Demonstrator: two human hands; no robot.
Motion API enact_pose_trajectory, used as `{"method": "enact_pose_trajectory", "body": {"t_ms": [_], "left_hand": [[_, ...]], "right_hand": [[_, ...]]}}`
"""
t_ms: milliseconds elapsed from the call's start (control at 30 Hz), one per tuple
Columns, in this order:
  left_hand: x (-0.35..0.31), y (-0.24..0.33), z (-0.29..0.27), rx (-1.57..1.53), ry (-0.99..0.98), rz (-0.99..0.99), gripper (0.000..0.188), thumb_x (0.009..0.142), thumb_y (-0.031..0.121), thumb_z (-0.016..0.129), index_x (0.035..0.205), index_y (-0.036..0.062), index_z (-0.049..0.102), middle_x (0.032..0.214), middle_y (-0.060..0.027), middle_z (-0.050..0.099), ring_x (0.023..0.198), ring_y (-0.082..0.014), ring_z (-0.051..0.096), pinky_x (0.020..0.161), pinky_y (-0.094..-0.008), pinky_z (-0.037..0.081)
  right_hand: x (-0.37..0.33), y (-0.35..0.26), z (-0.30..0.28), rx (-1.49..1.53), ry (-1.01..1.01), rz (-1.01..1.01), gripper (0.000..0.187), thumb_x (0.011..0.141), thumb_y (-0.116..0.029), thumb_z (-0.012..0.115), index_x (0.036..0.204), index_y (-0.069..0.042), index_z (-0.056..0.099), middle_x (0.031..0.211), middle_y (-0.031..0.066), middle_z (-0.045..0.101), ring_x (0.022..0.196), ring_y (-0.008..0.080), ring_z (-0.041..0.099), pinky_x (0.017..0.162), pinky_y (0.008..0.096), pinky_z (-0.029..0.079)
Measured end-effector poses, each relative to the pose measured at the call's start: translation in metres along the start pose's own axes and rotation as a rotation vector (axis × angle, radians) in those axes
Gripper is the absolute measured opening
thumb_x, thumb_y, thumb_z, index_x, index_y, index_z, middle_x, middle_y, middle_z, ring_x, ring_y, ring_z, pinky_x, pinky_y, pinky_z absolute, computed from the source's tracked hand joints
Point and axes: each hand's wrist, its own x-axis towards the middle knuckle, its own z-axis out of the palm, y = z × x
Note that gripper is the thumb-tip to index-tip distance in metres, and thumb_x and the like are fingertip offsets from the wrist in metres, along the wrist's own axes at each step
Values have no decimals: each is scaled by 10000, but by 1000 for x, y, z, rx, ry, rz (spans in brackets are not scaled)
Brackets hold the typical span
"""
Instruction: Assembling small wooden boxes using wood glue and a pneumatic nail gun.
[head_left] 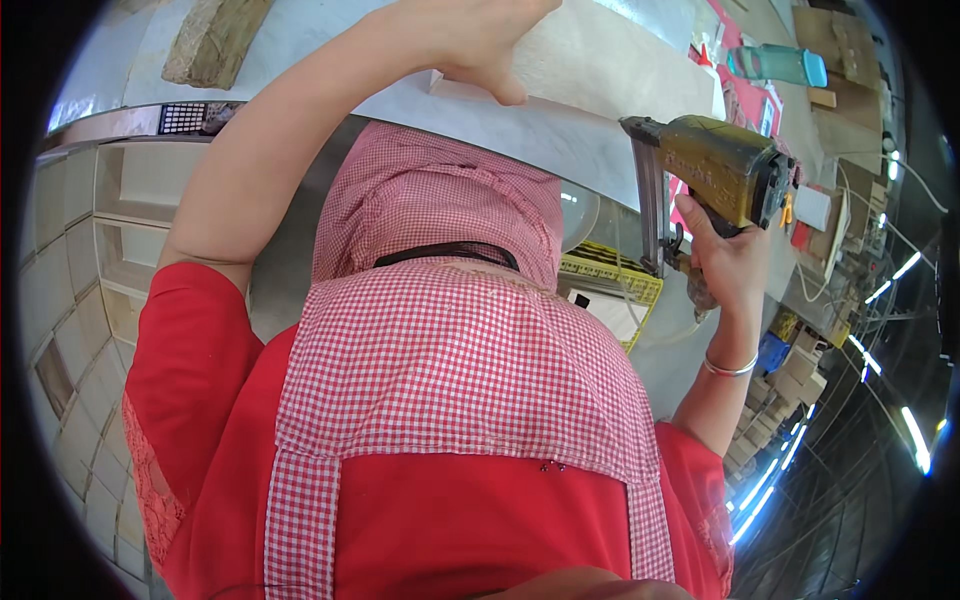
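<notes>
Worktop (300, 35), pale board (610, 65), held nail gun (708, 160)

This place is a workshop, most probably for woodwork. A pneumatic nail gun (715, 170) is near the edge of a pale board (610, 65) on the workbench (400, 103), where also a rough wooden block (212, 42) lies. Pale open boxes (150, 172) stand stacked at left, more stacked boxes (797, 378) at right, and tube lights (916, 441) shine.

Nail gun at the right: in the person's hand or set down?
In hand: the right hand grips the nail gun, its thumb pressed up against the tool.
</notes>
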Motion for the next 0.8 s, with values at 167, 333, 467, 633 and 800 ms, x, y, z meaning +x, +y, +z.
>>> {"method": "enact_pose_trajectory", "body": {"t_ms": [167,333,467,633,800], "left_hand": [[-2,-5,6,-58,29,-1,701,550,435,850,1040,0,601,1129,-242,572,1142,-384,524,949,-498,420],[-34,-39,33,-167,495,280,673,556,388,857,1026,-8,584,1196,-285,540,1216,-421,485,997,-521,397],[-31,-41,5,-185,-32,81,638,566,344,854,1012,-10,567,1254,-317,499,1264,-449,447,1030,-540,374],[-31,-49,9,-224,-13,144,608,573,326,843,999,-1,558,1245,-304,495,1241,-445,455,1011,-528,384],[-48,-38,3,-141,52,116,579,564,298,835,975,5,552,1204,-281,506,1191,-427,474,975,-504,395]], "right_hand": [[0,-6,1,-59,-6,8,234,848,-221,802,926,-29,693,648,-46,578,490,29,452,441,220,336],[-2,-31,6,-82,-22,118,293,823,-56,784,1084,22,676,1008,72,732,874,129,673,788,275,521],[-3,-33,15,-37,35,-19,267,831,-234,811,982,-35,718,641,-46,581,507,39,477,460,220,355],[6,-56,39,-27,-83,-209,284,824,-215,813,1017,-30,718,697,-25,606,559,56,506,513,225,382],[14,-77,56,8,-208,-145,303,802,-94,816,1038,36,676,939,83,710,830,133,653,742,277,507]]}}
